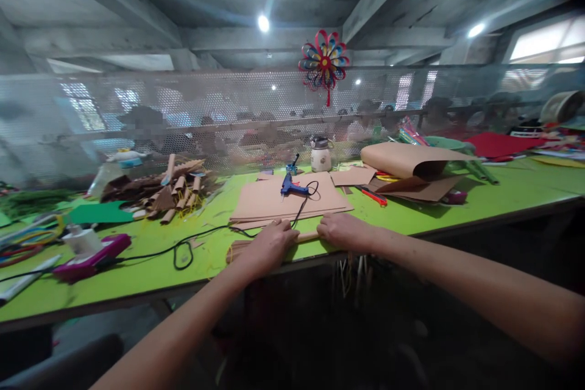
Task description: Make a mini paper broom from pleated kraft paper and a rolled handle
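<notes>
Across my feed runs a lime-green table (516,189), and near its front edge lies a stack of brown sheets (256,200). Just on my side of the stack I have the right hand (345,231) and the left hand (273,242), backs up and a little apart. Beyond them, a blue glue gun (295,187) rests on the sheets. Between the hands, at the table's near edge, I see a slim tan roll (309,236), the fingers of each hand closed over one end.

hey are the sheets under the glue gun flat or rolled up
Flat: the brown sheets lie stacked with straight edges showing, the glue gun on top.
</notes>
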The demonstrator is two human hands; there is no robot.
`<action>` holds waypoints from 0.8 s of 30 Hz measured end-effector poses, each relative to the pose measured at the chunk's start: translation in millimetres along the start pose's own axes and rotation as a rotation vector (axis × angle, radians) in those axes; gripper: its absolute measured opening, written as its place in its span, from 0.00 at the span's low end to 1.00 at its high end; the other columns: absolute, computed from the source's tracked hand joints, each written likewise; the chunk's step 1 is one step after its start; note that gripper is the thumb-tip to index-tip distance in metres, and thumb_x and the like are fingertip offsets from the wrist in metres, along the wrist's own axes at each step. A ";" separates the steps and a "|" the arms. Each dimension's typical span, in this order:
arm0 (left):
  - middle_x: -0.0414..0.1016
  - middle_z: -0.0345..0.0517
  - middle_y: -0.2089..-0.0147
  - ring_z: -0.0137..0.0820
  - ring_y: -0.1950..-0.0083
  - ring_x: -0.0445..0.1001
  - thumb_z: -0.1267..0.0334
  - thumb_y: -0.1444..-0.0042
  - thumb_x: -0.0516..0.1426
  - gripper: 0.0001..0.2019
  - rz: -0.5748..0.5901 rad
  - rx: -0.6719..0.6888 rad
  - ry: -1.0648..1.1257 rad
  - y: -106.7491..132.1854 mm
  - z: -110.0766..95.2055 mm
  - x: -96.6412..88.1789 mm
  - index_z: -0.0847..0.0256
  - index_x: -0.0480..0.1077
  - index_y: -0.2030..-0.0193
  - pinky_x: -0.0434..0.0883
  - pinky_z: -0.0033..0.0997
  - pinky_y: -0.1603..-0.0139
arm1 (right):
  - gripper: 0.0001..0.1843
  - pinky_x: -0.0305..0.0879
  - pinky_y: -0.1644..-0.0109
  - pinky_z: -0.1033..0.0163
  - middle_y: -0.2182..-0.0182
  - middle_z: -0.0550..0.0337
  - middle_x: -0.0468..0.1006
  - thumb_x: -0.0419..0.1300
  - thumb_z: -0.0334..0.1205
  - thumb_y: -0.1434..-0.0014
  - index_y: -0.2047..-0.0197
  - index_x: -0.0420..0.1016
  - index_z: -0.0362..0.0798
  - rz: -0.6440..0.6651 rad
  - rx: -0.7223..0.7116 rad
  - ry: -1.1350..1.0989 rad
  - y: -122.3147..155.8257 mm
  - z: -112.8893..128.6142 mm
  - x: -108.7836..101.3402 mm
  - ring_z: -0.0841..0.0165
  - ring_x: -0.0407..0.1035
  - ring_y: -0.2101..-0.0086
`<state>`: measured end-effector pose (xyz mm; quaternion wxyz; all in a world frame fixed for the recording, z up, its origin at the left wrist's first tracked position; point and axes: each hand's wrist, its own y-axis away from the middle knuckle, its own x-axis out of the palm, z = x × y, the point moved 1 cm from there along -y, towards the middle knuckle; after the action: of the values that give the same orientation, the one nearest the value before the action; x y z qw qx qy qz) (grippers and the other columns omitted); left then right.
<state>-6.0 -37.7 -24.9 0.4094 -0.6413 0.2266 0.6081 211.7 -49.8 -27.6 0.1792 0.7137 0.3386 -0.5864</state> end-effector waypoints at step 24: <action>0.75 0.44 0.66 0.28 0.69 0.66 0.60 0.46 0.54 0.24 0.299 -0.117 0.615 -36.7 43.1 -40.4 0.62 0.66 0.41 0.60 0.26 0.68 | 0.20 0.53 0.71 0.67 0.79 0.64 0.68 0.56 0.51 0.42 0.72 0.73 0.42 0.013 0.164 -0.989 -4.9 -47.4 -6.1 0.73 0.59 0.76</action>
<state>-9.1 9.0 26.5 0.1908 -0.7766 0.3956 0.4516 241.8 -17.0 -9.3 0.2651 0.3639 0.1615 -0.8782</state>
